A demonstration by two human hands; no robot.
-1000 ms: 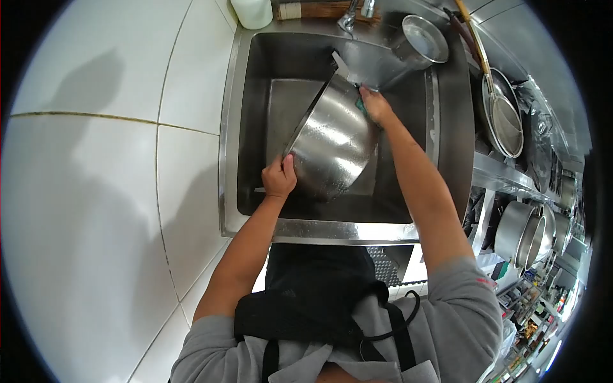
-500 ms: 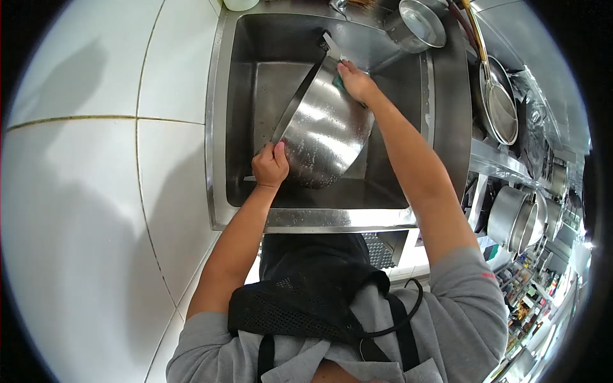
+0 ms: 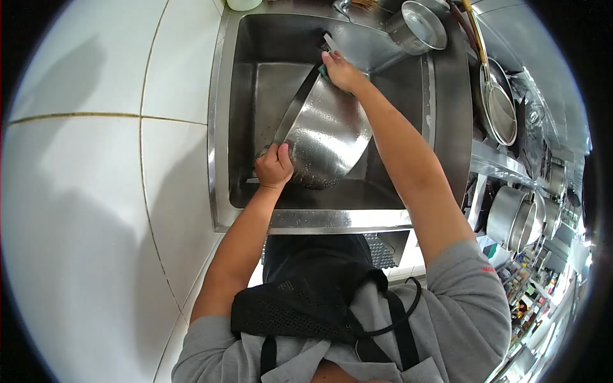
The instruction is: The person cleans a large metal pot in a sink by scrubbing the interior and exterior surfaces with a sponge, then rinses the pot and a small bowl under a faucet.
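Note:
A large steel pot [image 3: 332,131] is tilted on its side in the metal sink [image 3: 246,115], its opening facing left and wet drops on its outer wall. My left hand [image 3: 274,166] grips the rim at the lower left, thumb on the outside. At the top of the pot, my right hand [image 3: 345,71] is closed on a green scrubbing pad [image 3: 324,73], which is pressed against the wall by the rim and mostly hidden. A light handle or bracket [image 3: 330,42] shows just above my right hand.
A metal container [image 3: 418,29] stands at the sink's upper right corner, below the faucet [image 3: 343,6] side. Strainers [image 3: 501,112] hang at the right, above stacked pots [image 3: 511,217]. White tiles [image 3: 70,191] cover the left side.
My right hand has moved up and left with the green pad, from the pot's outer wall to near its rim. My left hand has shifted slightly right.

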